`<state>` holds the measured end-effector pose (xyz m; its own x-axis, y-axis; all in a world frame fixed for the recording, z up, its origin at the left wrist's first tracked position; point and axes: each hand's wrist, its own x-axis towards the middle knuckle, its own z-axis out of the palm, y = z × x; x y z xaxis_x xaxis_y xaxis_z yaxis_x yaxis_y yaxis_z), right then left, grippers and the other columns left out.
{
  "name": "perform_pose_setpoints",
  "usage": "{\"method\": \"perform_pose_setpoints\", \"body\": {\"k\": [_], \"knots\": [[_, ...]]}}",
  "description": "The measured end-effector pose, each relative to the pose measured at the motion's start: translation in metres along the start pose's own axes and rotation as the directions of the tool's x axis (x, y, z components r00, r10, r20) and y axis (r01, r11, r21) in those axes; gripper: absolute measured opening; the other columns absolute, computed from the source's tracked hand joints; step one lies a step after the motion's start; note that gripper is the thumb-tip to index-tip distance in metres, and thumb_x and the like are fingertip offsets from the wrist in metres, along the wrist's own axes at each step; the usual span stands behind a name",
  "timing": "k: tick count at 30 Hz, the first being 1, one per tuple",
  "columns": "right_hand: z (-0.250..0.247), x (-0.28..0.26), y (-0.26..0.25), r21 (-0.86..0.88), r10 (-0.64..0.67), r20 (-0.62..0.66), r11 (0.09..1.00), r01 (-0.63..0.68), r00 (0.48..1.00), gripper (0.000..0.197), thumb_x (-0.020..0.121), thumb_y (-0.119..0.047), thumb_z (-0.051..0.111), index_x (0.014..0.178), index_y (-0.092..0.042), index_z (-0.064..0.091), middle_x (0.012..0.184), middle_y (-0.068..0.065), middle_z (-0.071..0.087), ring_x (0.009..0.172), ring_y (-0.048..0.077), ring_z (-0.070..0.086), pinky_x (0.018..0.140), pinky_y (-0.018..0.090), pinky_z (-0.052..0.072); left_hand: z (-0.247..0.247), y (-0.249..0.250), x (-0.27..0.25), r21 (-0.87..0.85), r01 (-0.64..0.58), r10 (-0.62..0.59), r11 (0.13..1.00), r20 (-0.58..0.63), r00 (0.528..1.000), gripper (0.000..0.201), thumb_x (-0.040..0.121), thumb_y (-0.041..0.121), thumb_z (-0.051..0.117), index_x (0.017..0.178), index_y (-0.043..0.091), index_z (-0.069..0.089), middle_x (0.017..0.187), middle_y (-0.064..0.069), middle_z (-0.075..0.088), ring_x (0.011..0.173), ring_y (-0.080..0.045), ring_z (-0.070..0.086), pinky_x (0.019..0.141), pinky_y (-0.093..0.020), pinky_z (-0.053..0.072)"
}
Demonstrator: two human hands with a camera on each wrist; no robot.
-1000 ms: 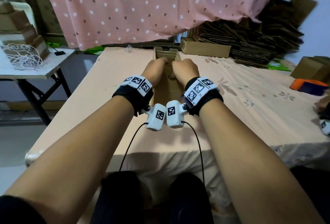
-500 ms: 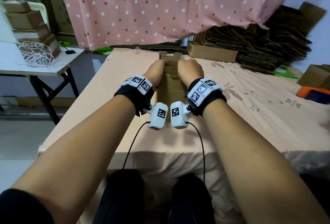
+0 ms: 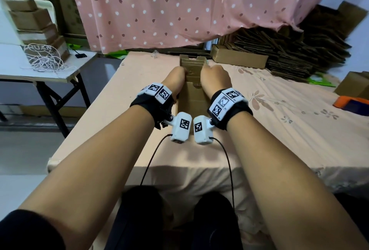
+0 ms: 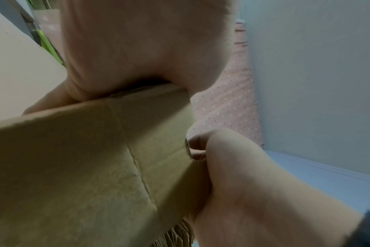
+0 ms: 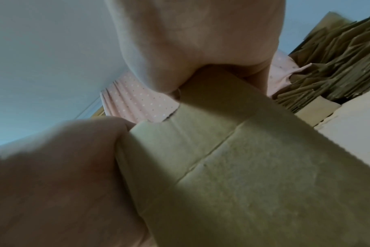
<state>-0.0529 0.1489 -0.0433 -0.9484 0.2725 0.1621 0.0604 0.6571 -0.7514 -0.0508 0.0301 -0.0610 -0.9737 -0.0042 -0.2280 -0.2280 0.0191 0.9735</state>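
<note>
Left grip [image 4: 137,50] clasps cardboard [image 4: 84,158] edge; right grip [image 4: 254,183] touching side.

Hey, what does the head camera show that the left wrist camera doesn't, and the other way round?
Only the head view: the backs of the left hand and right hand on the cardboard box, the white cord on the side table. Only the left wrist view: the box's edge wedged in the left hand's grip, a crease down the panel. Both: box, left hand, dotted pink curtain.
</note>
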Motion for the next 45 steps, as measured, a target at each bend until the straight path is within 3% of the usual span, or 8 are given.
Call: {"method": "perform_pose_setpoints", "body": {"k": [12, 19, 25, 30, 34, 36, 40, 45], "knots": [[0.004, -0.013, 0.026, 0.099, 0.094, -0.002, 0.991, -0.093, 0.996, 0.048, 0.096, -0.043, 0.038, 0.111, -0.008, 0.066, 0.105, 0.010, 0.067, 0.084, 0.032, 0.054, 0.074, 0.034, 0.040, 0.012, -0.028, 0.003, -0.015, 0.069, -0.069, 0.998, 0.023, 0.997, 0.038, 0.090, 0.037, 0.040, 0.069, 0.016, 0.063, 0.061, -0.007, 0.068, 0.071, -0.028, 0.063, 0.078, -0.037, 0.046], [0.033, 0.000, 0.055, 0.623, 0.138, 0.154, 0.755, -0.205, 0.978, 0.053, 0.066, -0.061, 0.041, 0.083, -0.018, 0.067, 0.098, 0.010, 0.070, 0.093, 0.032, 0.063, 0.086, 0.043, 0.050, 0.015, -0.038, 0.004, -0.197, -0.003, 0.021, 0.980, 0.093, 0.995, 0.061, 0.101, 0.055, 0.026, 0.102, 0.019, 0.075, 0.083, -0.001, 0.079, 0.068, -0.013, 0.074, 0.061, -0.024, 0.050], [0.060, 0.019, 0.076, 0.686, 0.101, 0.236, 0.687, -0.239, 0.966, 0.049, 0.073, -0.059, 0.046, 0.087, -0.022, 0.075, 0.102, 0.009, 0.074, 0.101, 0.032, 0.065, 0.102, 0.050, 0.048, 0.012, -0.036, 0.006, -0.207, 0.003, 0.019, 0.978, 0.106, 0.994, 0.068, 0.099, 0.062, 0.022, 0.114, 0.021, 0.074, 0.098, -0.005, 0.079, 0.077, -0.018, 0.074, 0.065, -0.027, 0.053], [0.067, 0.025, 0.084, 0.708, 0.071, 0.206, 0.678, -0.198, 0.976, 0.062, 0.085, -0.063, 0.045, 0.131, -0.022, 0.058, 0.137, 0.001, 0.058, 0.129, 0.020, 0.051, 0.114, 0.040, 0.032, -0.001, -0.037, 0.026, -0.225, 0.070, -0.055, 0.972, 0.071, 0.996, 0.093, 0.075, 0.089, 0.034, 0.140, 0.027, 0.055, 0.121, -0.010, 0.072, 0.092, -0.026, 0.076, 0.072, -0.036, 0.060], [0.031, -0.018, 0.054, 0.670, 0.042, 0.118, 0.734, -0.111, 0.992, 0.041, 0.104, -0.037, 0.034, 0.137, -0.015, 0.045, 0.138, 0.003, 0.049, 0.120, 0.015, 0.044, 0.100, 0.029, 0.031, 0.004, -0.035, 0.011, -0.249, 0.001, 0.013, 0.968, 0.057, 0.998, 0.081, 0.096, 0.071, 0.021, 0.084, 0.020, 0.083, 0.087, -0.007, 0.079, 0.072, -0.016, 0.075, 0.071, -0.024, 0.056], [0.035, -0.016, 0.056, 0.684, 0.056, 0.107, 0.721, -0.115, 0.993, 0.040, 0.105, -0.036, 0.033, 0.138, -0.014, 0.042, 0.134, 0.000, 0.044, 0.117, 0.014, 0.040, 0.099, 0.029, 0.029, 0.004, -0.037, 0.012, -0.183, -0.040, 0.028, 0.982, -0.063, 0.998, 0.068, 0.097, 0.066, 0.027, 0.104, 0.019, 0.077, 0.110, -0.010, 0.075, 0.094, -0.021, 0.072, 0.087, -0.030, 0.054], [0.051, -0.026, 0.057, 0.672, 0.046, 0.044, 0.738, -0.064, 0.998, 0.036, 0.106, -0.028, 0.032, 0.137, -0.011, 0.039, 0.137, 0.004, 0.037, 0.115, 0.012, 0.035, 0.099, 0.027, 0.027, -0.003, -0.043, 0.017, 0.489, -0.139, 0.396, 0.861, -0.475, 0.785, 0.033, 0.100, 0.003, 0.032, 0.126, -0.001, 0.052, 0.130, -0.023, 0.054, 0.116, -0.038, 0.049, 0.097, -0.042, 0.037], [0.057, -0.027, 0.055, 0.668, 0.034, 0.001, 0.744, -0.026, 0.999, 0.030, 0.102, -0.021, 0.040, 0.129, -0.010, 0.045, 0.137, 0.008, 0.040, 0.116, 0.016, 0.038, 0.105, 0.031, 0.030, 0.000, -0.047, 0.018, 0.282, -0.253, 0.372, 0.925, -0.547, 0.750, 0.040, 0.105, 0.029, 0.030, 0.085, 0.004, 0.054, 0.092, -0.010, 0.063, 0.084, -0.030, 0.048, 0.072, -0.033, 0.029]]}}
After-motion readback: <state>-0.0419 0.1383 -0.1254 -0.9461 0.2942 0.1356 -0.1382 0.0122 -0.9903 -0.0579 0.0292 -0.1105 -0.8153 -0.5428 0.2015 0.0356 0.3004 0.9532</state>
